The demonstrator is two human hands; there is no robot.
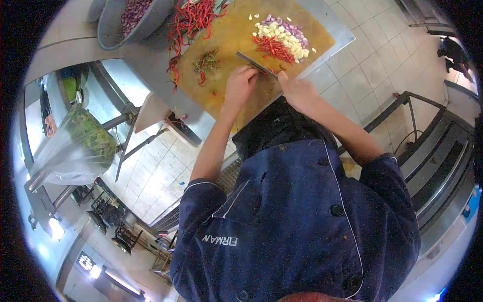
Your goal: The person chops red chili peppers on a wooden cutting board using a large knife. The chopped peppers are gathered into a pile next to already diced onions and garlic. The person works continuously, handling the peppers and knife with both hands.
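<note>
My right hand [298, 90] is closed around a knife [258, 66], whose blade slants up and left across the yellow-brown cutting board [226, 34]. Close beside the blade, my left hand [240, 85] rests on the board with curled fingers; whatever is under them is hidden. A few red bits lie by the blade. Beyond the knife is a pile of cut red chillies [272, 49], touching pale peeled cloves [283, 37] that look like garlic, with purple shallot pieces [296, 30] behind. Chilli stems and scraps [206, 62] lie left of my left hand.
Long whole red chillies [192, 19] spread over the board's far left edge. Past them, a grey basin [141, 26] holds shallots. A clear plastic bag of green produce [90, 139] hangs at left. A dark metal frame [407, 113] stands at right; a person [454, 56] is far right.
</note>
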